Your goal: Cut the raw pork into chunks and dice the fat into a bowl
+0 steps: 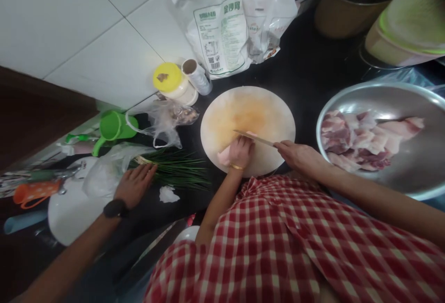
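Observation:
My left hand (134, 183), with a black watch on the wrist, lies flat with spread fingers on the root end of a bunch of green chives (177, 169), beside a clear plastic bag (104, 170). It grips nothing. My right hand is out of view. In front of me another person in a red checked shirt (278, 242) works at a round cutting board (247, 126). One hand of theirs, wearing a gold bracelet (239, 152), presses down a piece of pale raw meat. The other hand (295, 153) holds a knife (252, 137) across it.
A steel bowl (389, 94) of raw meat pieces stands right of the board. A white plate (69, 210), a green cup (113, 126), a yellow-lidded jar (168, 80), a roll (197, 75) and printed bags (225, 24) line the dark counter. Pots stand at the back right.

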`<action>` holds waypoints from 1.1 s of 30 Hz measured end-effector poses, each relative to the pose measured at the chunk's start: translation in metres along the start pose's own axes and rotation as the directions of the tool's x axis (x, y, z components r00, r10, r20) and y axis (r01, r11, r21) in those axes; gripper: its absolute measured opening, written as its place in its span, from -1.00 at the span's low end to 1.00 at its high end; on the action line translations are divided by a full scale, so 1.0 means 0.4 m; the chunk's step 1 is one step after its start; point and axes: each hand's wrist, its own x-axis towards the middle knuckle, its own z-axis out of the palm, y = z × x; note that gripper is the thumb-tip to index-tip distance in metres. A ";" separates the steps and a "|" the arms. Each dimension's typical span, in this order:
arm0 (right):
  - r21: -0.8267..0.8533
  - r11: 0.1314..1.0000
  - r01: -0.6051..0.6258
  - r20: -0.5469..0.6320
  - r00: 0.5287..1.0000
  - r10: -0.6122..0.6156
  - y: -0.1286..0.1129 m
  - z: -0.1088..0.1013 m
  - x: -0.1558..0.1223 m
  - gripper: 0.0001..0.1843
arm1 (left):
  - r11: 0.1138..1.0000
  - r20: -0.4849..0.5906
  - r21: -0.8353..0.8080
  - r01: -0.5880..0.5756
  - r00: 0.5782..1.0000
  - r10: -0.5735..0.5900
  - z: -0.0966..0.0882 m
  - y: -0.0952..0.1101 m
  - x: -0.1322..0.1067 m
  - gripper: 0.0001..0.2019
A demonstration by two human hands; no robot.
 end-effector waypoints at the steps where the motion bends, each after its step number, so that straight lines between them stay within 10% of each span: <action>1: -0.002 1.000 0.005 0.007 1.000 -0.005 -0.001 -0.002 0.002 -0.43 | 1.000 0.004 0.007 0.005 1.000 -0.005 0.000 0.002 -0.001 -0.77; 15: 0.045 0.997 -0.063 0.170 0.984 0.054 -0.029 -0.023 0.098 -0.51 | 0.999 -0.034 -0.042 0.014 0.999 -0.015 -0.001 0.000 0.007 -0.80; 23: 0.057 0.993 -0.102 0.239 0.967 0.086 -0.016 -0.003 0.099 -0.54 | 0.978 0.118 -0.171 0.121 0.988 -0.102 -0.007 0.019 0.030 -0.72; 27: 0.033 0.988 -0.148 0.318 0.939 0.131 0.025 0.006 0.057 -0.56 | 0.970 0.118 -0.220 0.101 0.990 -0.077 -0.144 -0.033 -0.046 -0.64; 33: 0.016 0.999 -0.034 0.211 0.977 0.030 -0.033 0.030 0.172 -0.51 | 0.981 0.129 -0.085 0.175 0.978 -0.163 -0.374 -0.335 -0.386 -0.61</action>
